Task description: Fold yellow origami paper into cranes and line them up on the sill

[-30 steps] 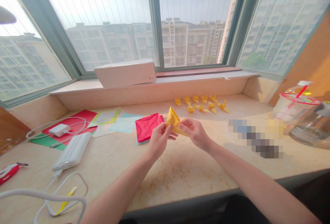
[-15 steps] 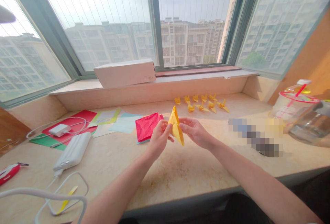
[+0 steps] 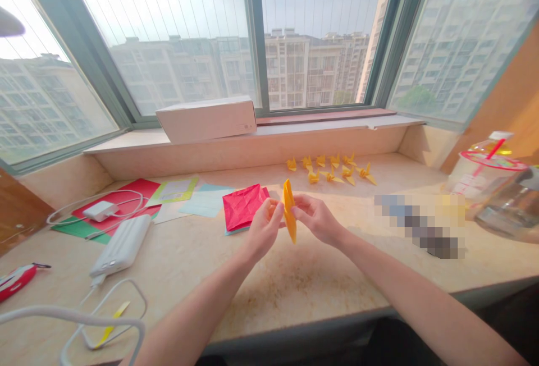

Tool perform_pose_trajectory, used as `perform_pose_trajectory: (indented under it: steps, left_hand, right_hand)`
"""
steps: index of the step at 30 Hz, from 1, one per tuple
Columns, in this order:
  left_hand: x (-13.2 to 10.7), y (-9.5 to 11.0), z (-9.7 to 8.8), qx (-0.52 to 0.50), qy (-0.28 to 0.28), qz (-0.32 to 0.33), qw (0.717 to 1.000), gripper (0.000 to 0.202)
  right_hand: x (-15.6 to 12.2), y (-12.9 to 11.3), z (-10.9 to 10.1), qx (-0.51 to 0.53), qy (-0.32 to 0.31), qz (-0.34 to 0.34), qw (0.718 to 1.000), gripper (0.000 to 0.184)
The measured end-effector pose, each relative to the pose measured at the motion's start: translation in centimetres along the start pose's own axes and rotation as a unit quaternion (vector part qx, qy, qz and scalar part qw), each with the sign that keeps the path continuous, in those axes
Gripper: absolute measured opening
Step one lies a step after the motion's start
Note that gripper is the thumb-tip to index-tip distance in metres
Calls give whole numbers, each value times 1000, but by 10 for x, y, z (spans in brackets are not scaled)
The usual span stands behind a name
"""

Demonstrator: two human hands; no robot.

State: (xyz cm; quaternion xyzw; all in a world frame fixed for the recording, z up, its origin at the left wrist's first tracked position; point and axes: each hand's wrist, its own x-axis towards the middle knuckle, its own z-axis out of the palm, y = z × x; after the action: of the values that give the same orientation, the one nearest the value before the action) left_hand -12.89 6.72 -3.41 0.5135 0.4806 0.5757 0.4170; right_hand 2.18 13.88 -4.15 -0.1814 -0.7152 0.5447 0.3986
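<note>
A piece of folded yellow origami paper [image 3: 289, 211] is held upright above the counter, seen nearly edge-on as a narrow pointed shape. My left hand [image 3: 267, 223] pinches it from the left, while my right hand [image 3: 318, 217] grips its other side with thumb and fingers. Just behind my left hand lies a creased red paper stack [image 3: 241, 207], partly covered by the fingers, with a light blue edge under it. Several small yellow paper cranes [image 3: 330, 175] stand in two rows beyond my hands, near the back wall.
On the left lie a white power bank [image 3: 121, 247], a charger [image 3: 100, 210] with cables, coloured paper sheets [image 3: 204, 201] and a red cutter [image 3: 17, 280]. A white box [image 3: 208, 120] sits on the sill. At right stand a lidded cup [image 3: 480, 178] and a glass jug [image 3: 507, 206].
The yellow paper has turned and looks narrower, more edge-on. Both hands still hold it, with the left fingers brought closer around it. The whole view has shifted slightly.
</note>
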Motion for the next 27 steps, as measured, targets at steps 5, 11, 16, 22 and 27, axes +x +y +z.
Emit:
perform_pose_trajectory:
  steps: [5, 11, 16, 22, 27]
  left_hand:
    - [-3, -4, 0, 71, 9, 49, 996, 32]
    - [-2, -7, 1, 51, 29, 52, 997, 27]
    - [-2, -8, 1, 49, 36, 46, 997, 24]
    - [-4, -5, 7, 49, 34, 57, 997, 27]
    - [-4, -5, 6, 63, 52, 42, 996, 43]
  right_hand:
    - [-4, 2, 3, -164, 49, -81, 982, 32]
    - [-6, 5, 5, -271, 11, -164, 948, 49]
    - [-8, 5, 9, -291, 23, -146, 945, 50]
    - [-8, 7, 8, -292, 36, -151, 944, 43]
    - [-11, 5, 8, -320, 43, -180, 929, 33]
